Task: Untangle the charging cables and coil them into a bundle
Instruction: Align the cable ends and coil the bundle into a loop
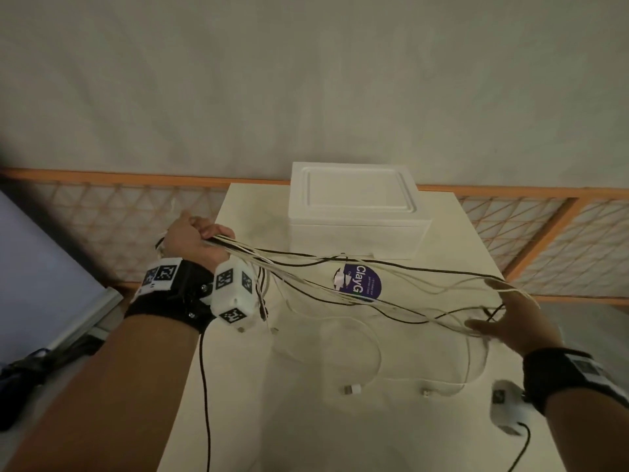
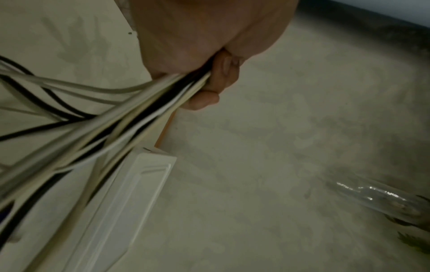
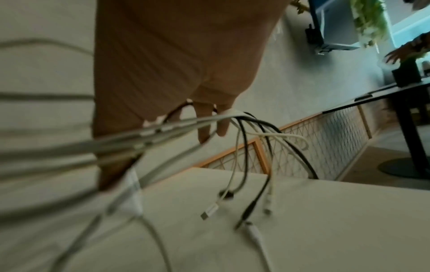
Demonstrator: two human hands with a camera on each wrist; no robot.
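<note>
At the left of the head view our left hand [image 1: 190, 240] grips, with curled fingers, one end of the bunch of thin white and black charging cables [image 1: 340, 277]. The strands stretch over the pale square table [image 1: 306, 420] to our right hand [image 1: 514, 321] at the right, where spread, straight fingers [image 3: 204, 132] carry them and the plugs hang down. We judge the untangling almost finished. Next we must gather the loose ends and begin to wind loops.
</note>
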